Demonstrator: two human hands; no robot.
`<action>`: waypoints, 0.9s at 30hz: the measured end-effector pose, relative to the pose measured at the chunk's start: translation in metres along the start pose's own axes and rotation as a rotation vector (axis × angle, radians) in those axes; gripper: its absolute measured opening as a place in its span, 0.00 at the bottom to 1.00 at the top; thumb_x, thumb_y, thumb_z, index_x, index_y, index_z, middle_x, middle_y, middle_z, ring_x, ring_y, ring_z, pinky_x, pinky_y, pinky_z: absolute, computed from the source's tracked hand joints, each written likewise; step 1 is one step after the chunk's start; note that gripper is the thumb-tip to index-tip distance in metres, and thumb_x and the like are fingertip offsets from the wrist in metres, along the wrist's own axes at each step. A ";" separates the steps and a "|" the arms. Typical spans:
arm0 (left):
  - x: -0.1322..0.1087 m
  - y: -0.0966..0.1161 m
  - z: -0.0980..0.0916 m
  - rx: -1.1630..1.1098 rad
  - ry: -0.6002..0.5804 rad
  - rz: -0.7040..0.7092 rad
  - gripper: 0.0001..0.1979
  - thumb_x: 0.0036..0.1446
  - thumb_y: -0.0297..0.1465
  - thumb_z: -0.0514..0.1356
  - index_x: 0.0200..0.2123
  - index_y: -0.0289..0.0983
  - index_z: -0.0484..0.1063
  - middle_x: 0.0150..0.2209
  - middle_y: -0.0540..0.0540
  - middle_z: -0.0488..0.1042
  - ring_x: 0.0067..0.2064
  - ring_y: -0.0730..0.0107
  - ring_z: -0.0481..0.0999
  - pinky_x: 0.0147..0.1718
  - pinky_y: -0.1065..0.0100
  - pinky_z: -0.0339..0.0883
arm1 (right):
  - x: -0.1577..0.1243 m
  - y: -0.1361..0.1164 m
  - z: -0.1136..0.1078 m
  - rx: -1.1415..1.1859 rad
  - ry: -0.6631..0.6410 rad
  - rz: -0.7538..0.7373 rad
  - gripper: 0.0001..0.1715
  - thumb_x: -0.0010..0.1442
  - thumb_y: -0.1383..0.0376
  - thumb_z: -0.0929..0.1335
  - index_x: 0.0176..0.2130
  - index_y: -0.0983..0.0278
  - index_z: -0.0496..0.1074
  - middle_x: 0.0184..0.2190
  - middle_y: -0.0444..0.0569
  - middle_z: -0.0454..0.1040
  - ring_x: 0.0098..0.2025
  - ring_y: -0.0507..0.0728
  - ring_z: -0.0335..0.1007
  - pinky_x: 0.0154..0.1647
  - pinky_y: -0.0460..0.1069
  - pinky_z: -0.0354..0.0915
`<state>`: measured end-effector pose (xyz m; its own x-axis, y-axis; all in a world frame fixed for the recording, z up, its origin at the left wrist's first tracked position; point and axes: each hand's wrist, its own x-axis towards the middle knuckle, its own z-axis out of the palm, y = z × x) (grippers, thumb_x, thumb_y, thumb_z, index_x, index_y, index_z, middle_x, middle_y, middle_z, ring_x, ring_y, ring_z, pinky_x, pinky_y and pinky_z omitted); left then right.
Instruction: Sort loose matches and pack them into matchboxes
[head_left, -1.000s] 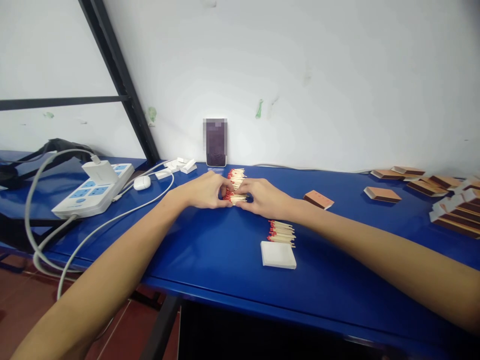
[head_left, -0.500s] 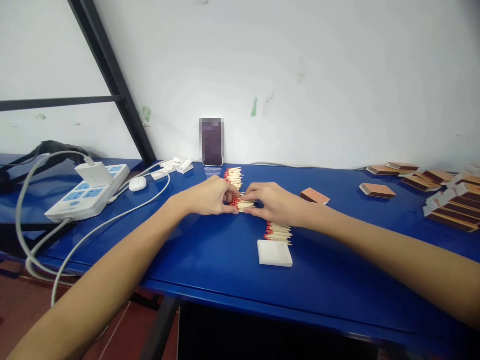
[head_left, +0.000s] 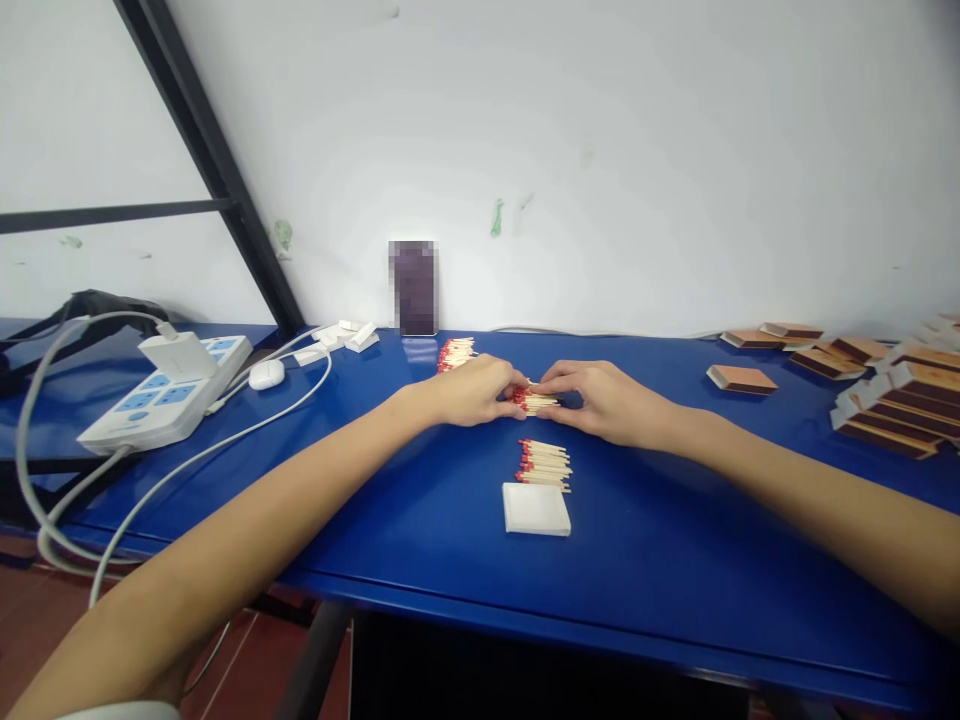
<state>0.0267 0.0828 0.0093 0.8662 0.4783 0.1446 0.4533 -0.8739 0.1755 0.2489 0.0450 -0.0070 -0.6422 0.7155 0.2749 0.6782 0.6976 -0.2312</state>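
My left hand and my right hand pinch the two ends of a small bundle of red-tipped matches just above the blue table. A larger heap of matches lies behind my left hand. Another small bundle of matches lies in front of my hands, and a white inner matchbox tray sits just nearer than it.
Brown matchbox sleeves and stacked ones lie at the right. A white power strip with cables, a white earbud case and small white trays sit at the left. A phone leans on the wall.
Both hands have moved right and nearer from the large heap, carrying a small bundle of matches between them. The view has shifted slightly.
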 end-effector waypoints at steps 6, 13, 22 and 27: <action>-0.018 -0.015 -0.027 0.142 0.111 -0.120 0.15 0.64 0.34 0.55 0.49 0.34 0.74 0.42 0.42 0.74 0.40 0.66 0.73 0.41 0.66 0.64 | 0.000 0.003 0.000 -0.004 0.011 -0.009 0.19 0.65 0.56 0.64 0.48 0.61 0.78 0.43 0.53 0.77 0.42 0.59 0.73 0.44 0.54 0.67; -0.039 -0.023 -0.018 0.314 0.035 -0.139 0.13 0.64 0.33 0.55 0.46 0.38 0.76 0.44 0.41 0.70 0.45 0.62 0.71 0.42 0.64 0.61 | 0.003 -0.002 -0.012 -0.051 0.039 0.009 0.21 0.62 0.55 0.66 0.49 0.63 0.77 0.44 0.53 0.77 0.43 0.59 0.74 0.45 0.55 0.68; -0.035 -0.017 -0.010 0.409 0.025 -0.125 0.12 0.64 0.31 0.55 0.43 0.40 0.79 0.44 0.41 0.69 0.46 0.59 0.68 0.44 0.60 0.55 | 0.035 0.024 -0.019 -0.052 -0.066 0.067 0.19 0.62 0.62 0.63 0.48 0.61 0.77 0.46 0.51 0.79 0.45 0.60 0.75 0.47 0.57 0.69; -0.037 -0.014 -0.007 0.311 0.004 -0.146 0.13 0.63 0.30 0.55 0.45 0.41 0.78 0.44 0.42 0.71 0.48 0.59 0.69 0.45 0.60 0.56 | 0.053 0.033 -0.013 -0.021 -0.190 0.008 0.17 0.61 0.63 0.63 0.43 0.62 0.79 0.42 0.50 0.80 0.42 0.58 0.75 0.44 0.55 0.68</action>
<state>-0.0127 0.0781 0.0088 0.7872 0.5997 0.1438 0.6150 -0.7807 -0.1105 0.2418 0.1060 0.0121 -0.6915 0.7166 0.0911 0.6896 0.6924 -0.2122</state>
